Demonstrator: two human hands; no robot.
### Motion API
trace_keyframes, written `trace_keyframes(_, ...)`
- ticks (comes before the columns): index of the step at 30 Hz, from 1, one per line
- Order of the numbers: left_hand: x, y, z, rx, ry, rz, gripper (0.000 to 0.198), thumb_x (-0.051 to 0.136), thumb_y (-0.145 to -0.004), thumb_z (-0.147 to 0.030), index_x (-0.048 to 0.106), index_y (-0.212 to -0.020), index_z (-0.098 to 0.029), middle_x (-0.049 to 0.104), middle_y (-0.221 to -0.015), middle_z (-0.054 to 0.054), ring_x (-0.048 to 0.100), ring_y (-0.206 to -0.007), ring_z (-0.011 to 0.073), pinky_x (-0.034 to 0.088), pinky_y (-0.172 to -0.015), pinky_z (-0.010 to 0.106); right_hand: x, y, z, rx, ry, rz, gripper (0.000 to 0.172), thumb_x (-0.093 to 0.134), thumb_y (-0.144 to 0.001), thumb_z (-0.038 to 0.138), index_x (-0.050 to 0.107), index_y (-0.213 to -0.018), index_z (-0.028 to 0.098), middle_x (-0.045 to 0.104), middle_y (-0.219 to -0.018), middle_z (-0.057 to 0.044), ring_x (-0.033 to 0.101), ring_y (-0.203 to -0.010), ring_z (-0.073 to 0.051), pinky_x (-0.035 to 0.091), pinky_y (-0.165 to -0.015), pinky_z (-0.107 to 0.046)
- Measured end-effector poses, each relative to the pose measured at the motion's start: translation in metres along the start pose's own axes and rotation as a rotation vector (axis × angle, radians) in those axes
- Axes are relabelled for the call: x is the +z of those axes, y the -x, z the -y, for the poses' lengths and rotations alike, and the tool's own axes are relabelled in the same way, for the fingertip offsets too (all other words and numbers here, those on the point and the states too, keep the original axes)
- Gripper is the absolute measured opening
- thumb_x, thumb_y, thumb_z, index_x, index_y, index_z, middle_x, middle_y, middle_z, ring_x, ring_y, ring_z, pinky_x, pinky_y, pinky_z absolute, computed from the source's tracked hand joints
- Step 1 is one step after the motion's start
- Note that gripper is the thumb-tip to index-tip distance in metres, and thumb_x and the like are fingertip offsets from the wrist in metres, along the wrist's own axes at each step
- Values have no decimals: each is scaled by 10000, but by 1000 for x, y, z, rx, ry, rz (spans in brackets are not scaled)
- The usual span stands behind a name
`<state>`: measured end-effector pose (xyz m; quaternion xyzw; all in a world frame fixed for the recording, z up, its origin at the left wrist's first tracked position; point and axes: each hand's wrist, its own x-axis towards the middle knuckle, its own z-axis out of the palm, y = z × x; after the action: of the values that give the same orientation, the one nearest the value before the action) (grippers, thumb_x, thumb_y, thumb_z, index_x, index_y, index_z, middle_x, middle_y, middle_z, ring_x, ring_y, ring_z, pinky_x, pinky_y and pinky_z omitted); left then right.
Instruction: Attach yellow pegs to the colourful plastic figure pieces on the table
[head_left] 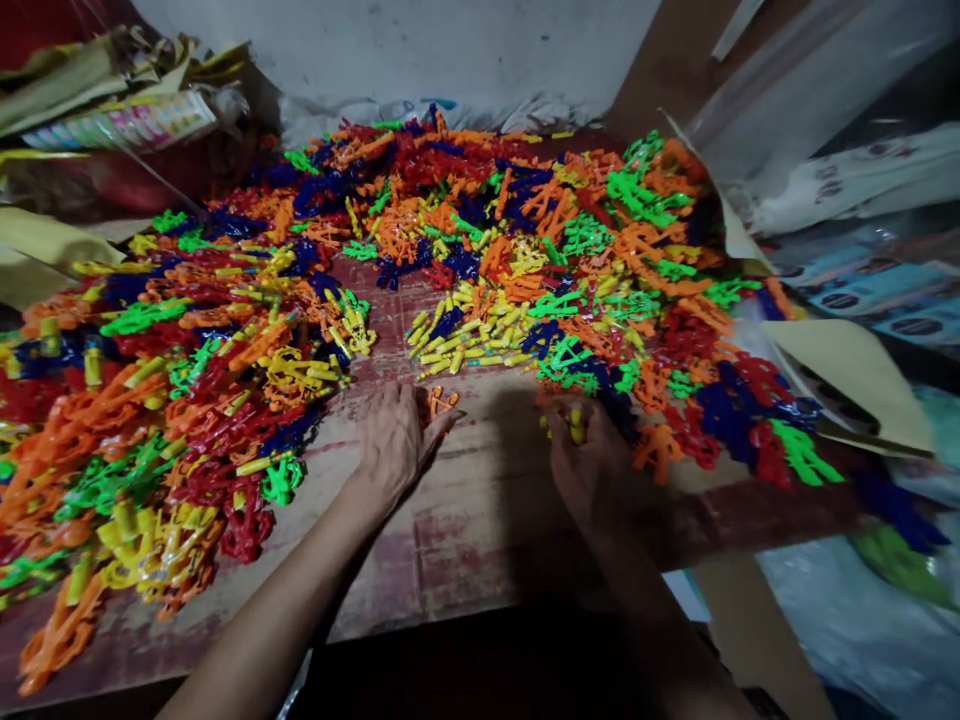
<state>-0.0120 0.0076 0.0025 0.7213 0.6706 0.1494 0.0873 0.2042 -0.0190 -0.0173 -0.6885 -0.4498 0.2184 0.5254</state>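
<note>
My left hand (391, 440) lies on the worn table, back of the hand up, with an orange open-framed plastic piece (441, 402) between its thumb and fingers. My right hand (592, 460) is in shadow, fingers curled round a few small yellow plastic pieces (577, 426). Just beyond the hands is a heap of short yellow tube-like pieces (480, 335), some with bluish-green bits. A yellow cluster (300, 375) sits left of my left hand. To the right of my right hand lies an orange piece (658, 450) at the pile's edge.
Glossy orange, red, green, blue and yellow plastic pieces cover much of the table (450, 530) on the left, back and right. A red container (150, 180) topped with papers stands at the back left. Cardboard flaps (862, 375) and plastic bags (832, 620) lie at the right.
</note>
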Motion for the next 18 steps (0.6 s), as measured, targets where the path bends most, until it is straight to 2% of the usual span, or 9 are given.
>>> trace_keyframes(2,7,-3,-7,-2,8,5,354,636,-890,-460,593,-1040,-142,638,-1083,183,617,-1010,339,476,-872,457,3,0,2,93,-210,54,146,699,-768,349,610,-817,243,667,-771,-8,611,-698,-192,517,-737,-363)
trace_keyframes(4,14,-4,-10,41,133,11,257,644,-885,-356,562,-1023,-156,639,-1027,141,614,-969,300,471,-853,421,9,-3,6,219,-499,148,187,734,-744,354,589,-798,250,668,-736,12,635,-683,-189,547,-717,-371)
trace_keyframes(6,18,-2,-10,95,347,8,182,630,-875,-284,530,-986,-179,640,-953,90,610,-880,242,468,-814,370,16,-7,12,304,-714,233,218,755,-728,376,595,-801,247,689,-767,12,679,-730,-199,580,-740,-397)
trace_keyframes(9,19,2,-9,85,724,32,141,597,-898,-266,518,-991,-195,651,-935,53,605,-790,173,461,-753,303,25,-13,19,369,-866,312,236,803,-693,361,641,-804,229,706,-796,8,706,-766,-197,604,-796,-409)
trace_keyframes(11,15,4,-11,-11,1018,145,215,623,-904,-353,533,-1013,-190,656,-859,37,603,-703,149,454,-658,263,29,-15,21,401,-964,355,213,812,-702,325,669,-824,226,718,-816,7,711,-800,-189,606,-836,-402)
trace_keyframes(13,11,6,-13,-131,1274,314,346,693,-855,-450,550,-1006,-175,637,-730,16,576,-582,133,412,-539,228,33,-15,20,403,-1026,366,187,804,-720,304,678,-840,234,729,-853,1,714,-871,-195,598,-879,-404)
trace_keyframes(15,7,7,-15,-196,1432,444,432,758,-796,-494,566,-995,-161,637,-686,13,548,-510,113,361,-473,204,38,-12,19,390,-1028,349,195,805,-715,306,670,-843,247,736,-870,-7,715,-918,-216,595,-891,-422)
trace_keyframes(18,6,12,-17,-246,1545,489,463,787,-773,-505,579,-1012,-167,678,-787,33,563,-545,94,366,-499,191,44,-3,20,406,-960,382,213,792,-717,379,640,-812,264,748,-860,-23,720,-919,-253,605,-855,-467)
